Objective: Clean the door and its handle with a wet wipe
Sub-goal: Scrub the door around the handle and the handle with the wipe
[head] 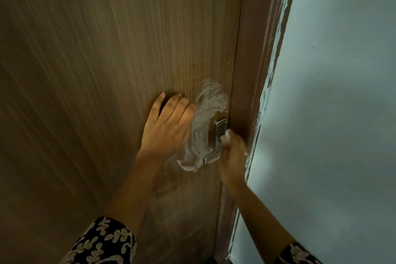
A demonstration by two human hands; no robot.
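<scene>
A brown wood-grain door [96, 60] fills the left of the view. Its metal lever handle [215, 153] and backplate sit near the door's right edge. A white wet wipe [201, 126], blurred by motion, lies against the door just left of the handle. My left hand [169, 126] presses flat on the door with fingers spread, its fingertips on the wipe's left edge. My right hand [232, 156] is closed around the handle at its base, with a bit of white showing at the thumb.
The brown door frame [255, 49] runs beside the door's right edge. A pale grey wall [332, 113] with rough paint along the frame fills the right side. Patterned dark sleeves show at the bottom.
</scene>
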